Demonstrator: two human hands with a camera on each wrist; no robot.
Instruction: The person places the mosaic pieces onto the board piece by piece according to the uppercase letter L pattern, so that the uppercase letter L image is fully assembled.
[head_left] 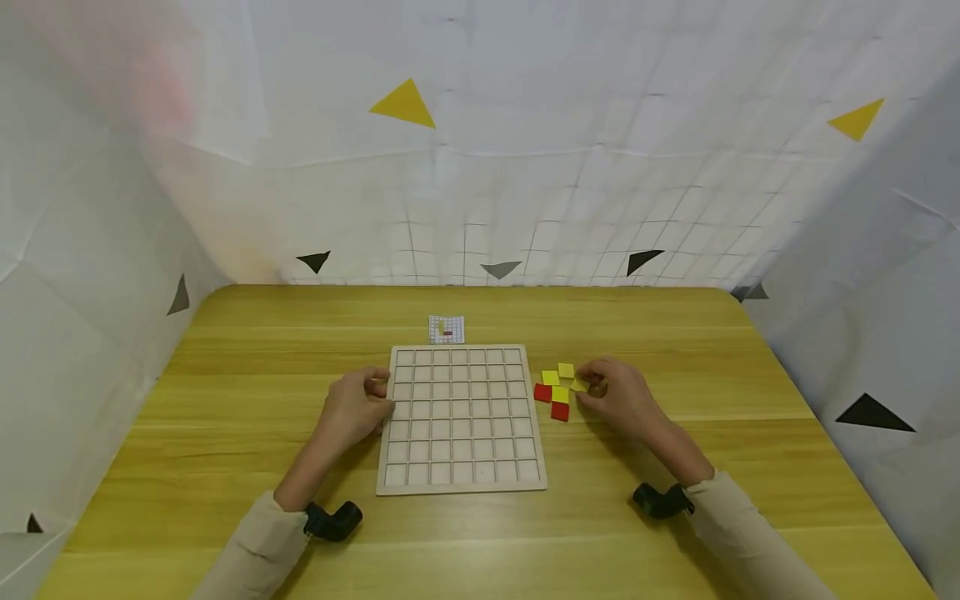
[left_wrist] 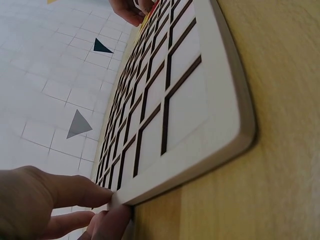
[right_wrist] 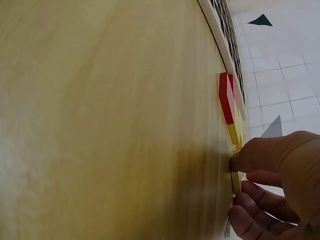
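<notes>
My left hand (head_left: 356, 407) holds the left edge of a pale wooden grid board (head_left: 459, 490), with thumb and fingertips at its rim. In the left wrist view, the fingers (left_wrist: 82, 192) meet at the board's side. On the right, my right hand (head_left: 618, 398) pinches a yellow square tile (head_left: 578, 386) at the outer side of a small cluster. That cluster has several yellow tiles (head_left: 566, 370) and two red tiles (head_left: 560, 411), lying flat beside the board. The right wrist view shows the thumb (right_wrist: 250, 154) against the yellow tile, which is partly hidden by the hand.
A small printed card (head_left: 447, 329) with a grid and coloured squares lies just behind the board. The wooden table (head_left: 465, 550) ends at a white sheet (head_left: 570, 192) behind and at both sides. Each wrist carries a black camera mount (head_left: 333, 522).
</notes>
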